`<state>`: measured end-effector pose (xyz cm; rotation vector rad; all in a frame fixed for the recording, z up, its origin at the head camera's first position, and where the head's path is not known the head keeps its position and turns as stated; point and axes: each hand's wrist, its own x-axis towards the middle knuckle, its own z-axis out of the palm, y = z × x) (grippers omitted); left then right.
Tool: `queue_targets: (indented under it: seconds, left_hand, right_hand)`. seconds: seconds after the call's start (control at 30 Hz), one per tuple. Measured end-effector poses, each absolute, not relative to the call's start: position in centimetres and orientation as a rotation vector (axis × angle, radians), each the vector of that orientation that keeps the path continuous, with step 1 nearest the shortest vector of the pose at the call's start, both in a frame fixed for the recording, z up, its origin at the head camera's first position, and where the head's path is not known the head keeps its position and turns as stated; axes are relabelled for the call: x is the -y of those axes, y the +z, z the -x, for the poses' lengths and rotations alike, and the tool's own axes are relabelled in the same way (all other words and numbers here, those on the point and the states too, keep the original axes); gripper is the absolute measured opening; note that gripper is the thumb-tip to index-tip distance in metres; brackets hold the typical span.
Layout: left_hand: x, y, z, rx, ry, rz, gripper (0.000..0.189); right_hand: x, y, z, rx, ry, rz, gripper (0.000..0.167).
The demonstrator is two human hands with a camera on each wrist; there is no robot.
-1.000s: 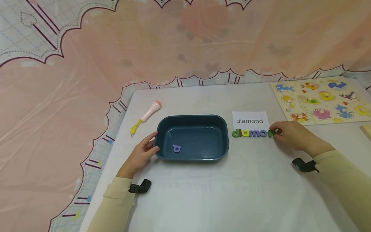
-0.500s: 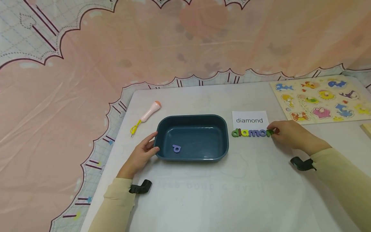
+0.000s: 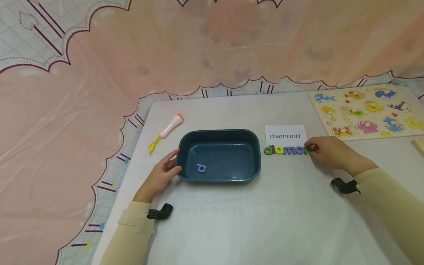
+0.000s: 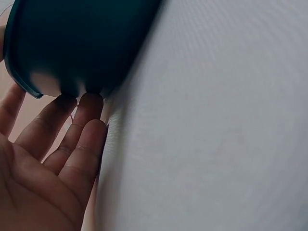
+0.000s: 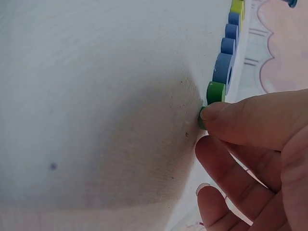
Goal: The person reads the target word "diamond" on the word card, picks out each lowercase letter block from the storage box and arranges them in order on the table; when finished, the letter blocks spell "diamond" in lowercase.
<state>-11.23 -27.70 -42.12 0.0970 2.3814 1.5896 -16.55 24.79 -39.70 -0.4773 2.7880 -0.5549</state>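
Observation:
A dark blue plastic tray (image 3: 232, 181) stands mid-table with a small purple letter (image 3: 201, 168) inside it. Fingertips of my left hand (image 3: 158, 179) touch its left end; in the left wrist view the fairly straight fingers (image 4: 82, 163) rest against the wall. On the right, a white card (image 3: 285, 132) reads "diamond". Coloured letters (image 3: 285, 150) spelling "diamo" lie in a row along its lower edge. At the row's right end, my right hand (image 3: 334, 154) pinches a green letter n (image 5: 216, 91) between thumb and finger; the hand partly hides it.
A pink and yellow pen-like toy (image 3: 170, 126) lies behind the tray's left side. At the back right lies a board with sea-animal pictures (image 3: 367, 110). The edge of a wooden piece (image 3: 419, 147) shows at far right. A patterned curtain (image 3: 232, 48) hangs behind the table.
My right hand has shifted slightly left, bringing the green n up close to the o. The left hand stays at the tray's end.

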Motion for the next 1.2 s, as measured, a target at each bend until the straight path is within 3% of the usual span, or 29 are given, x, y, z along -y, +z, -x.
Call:
queue_targets:
  seconds: [0.57, 1.2]
  left_hand:
    - [27.7, -42.1, 11.2, -2.351, 1.635, -0.140, 0.065]
    - [27.6, -42.0, 11.3, -2.381, 1.596, -0.105, 0.064]
  right_hand:
    - [-25.1, -39.5, 16.6, -2.759, -0.589, 0.420, 0.035]
    - [-22.5, -33.4, 15.8, -2.931, -0.566, 0.556, 0.039]
